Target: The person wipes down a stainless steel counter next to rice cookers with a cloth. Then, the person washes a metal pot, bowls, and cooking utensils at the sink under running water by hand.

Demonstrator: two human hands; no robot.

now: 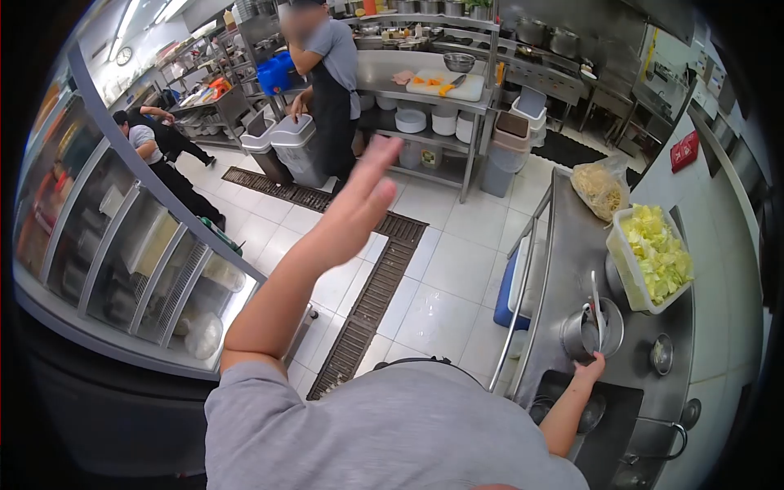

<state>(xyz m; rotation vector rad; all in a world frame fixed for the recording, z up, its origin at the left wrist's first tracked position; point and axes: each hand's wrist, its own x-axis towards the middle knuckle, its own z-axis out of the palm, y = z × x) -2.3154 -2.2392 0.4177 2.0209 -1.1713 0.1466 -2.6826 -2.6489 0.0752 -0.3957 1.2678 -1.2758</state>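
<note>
My left hand (pixel 359 208) is raised in front of me over the floor, its fingers stretched out and slightly blurred, holding nothing. On the steel counter to my right, my right hand (pixel 590 370) is closed at the near side of a metal pot (pixel 577 339). Its fingertips are partly hidden there. A long pale utensil (pixel 597 306) stands tilted in or against the pot. Just behind sits a metal bowl (pixel 614 327). Farther along is a white plastic tub (pixel 627 265) of chopped lettuce (pixel 653 249). A small metal bowl (pixel 661 356) with something pale inside lies to the right.
A sink (pixel 625 400) with a curved faucet (pixel 684 437) is beside my right forearm. A clear bag of noodles (pixel 600 186) rests at the counter's far end. A glass-front fridge (pixel 139 253) stands left. A person in an apron (pixel 331 98) stands ahead by lidded bins (pixel 298 147).
</note>
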